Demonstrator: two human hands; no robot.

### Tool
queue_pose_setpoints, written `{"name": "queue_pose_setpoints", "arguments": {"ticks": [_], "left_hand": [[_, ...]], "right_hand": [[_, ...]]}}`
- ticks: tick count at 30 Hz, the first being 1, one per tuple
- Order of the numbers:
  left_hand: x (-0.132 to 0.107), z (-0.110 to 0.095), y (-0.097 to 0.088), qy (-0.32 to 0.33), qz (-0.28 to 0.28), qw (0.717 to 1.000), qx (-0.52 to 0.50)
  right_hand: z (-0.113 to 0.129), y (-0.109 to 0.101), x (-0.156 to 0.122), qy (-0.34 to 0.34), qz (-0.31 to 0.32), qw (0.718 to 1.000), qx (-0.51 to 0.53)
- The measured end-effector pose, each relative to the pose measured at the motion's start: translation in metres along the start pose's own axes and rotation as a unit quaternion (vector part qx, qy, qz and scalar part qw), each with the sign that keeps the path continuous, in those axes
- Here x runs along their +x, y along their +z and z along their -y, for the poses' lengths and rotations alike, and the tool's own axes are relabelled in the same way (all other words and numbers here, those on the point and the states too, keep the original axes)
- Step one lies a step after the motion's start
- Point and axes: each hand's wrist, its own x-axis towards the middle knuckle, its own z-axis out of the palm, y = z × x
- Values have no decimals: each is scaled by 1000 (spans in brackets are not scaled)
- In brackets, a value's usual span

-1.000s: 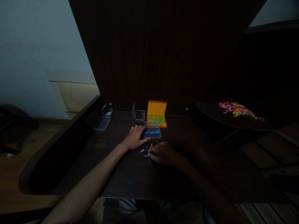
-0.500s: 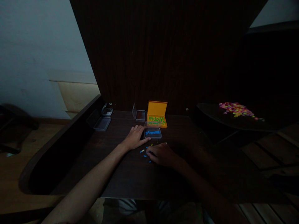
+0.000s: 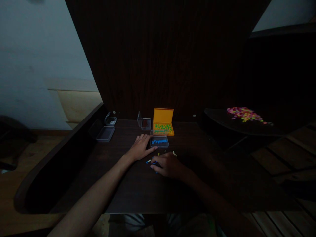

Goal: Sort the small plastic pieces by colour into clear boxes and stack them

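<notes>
Head view, room: dim, with a pale wall (image 3: 37,56) at left and a dark panel (image 3: 158,59) behind a dark wooden tabletop (image 3: 133,194).
See-through box (image 3: 160,146): open at centre, many blue pieces (image 3: 161,141) inside, so the work looks partway along.
Orange box (image 3: 163,116): open just behind it, green pieces (image 3: 164,127) spread across its base.
Outside the boxes: a few loose blue pieces (image 3: 147,162), a yellow piece (image 3: 158,154) and some pale pieces (image 3: 174,153) lie on the tabletop, apparently left to deal with.
Right hand (image 3: 166,165): fingers curled down at the loose blue pieces, in front of the see-through box; whether the grip pinches one, I cannot tell. The pale pieces lie just beyond its knuckles.
Left hand (image 3: 141,147): grip loose and spread, palm down, fingertips at the see-through box's left edge, seemingly touching it.
</notes>
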Motion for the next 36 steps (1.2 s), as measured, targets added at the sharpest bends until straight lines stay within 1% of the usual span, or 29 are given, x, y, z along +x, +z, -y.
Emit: {"name": "queue_pose_setpoints", "arguments": {"ticks": [7,13,16,19,28,36], "left_hand": [[0,0,0,-3,1,1000,-2],[0,1,0,2,-2,1000,-4],[0,0,-1,-1,-3,1000,-3],[0,-1,-1,-9,-1,1000,1],[0,0,0,-2,-4,1000,-1],[0,2,1,5,-12,1000,-5]], "right_hand": [[1,0,0,-8,7,1000,3],[-1,-3,-1,29,-3,1000,4],[-1,-3,0,39,15,999,-11],[-1,-3,1,31,36,999,-21],[-1,0,3,38,33,998,-23],[4,-6,6,43,55,997,-33]]}}
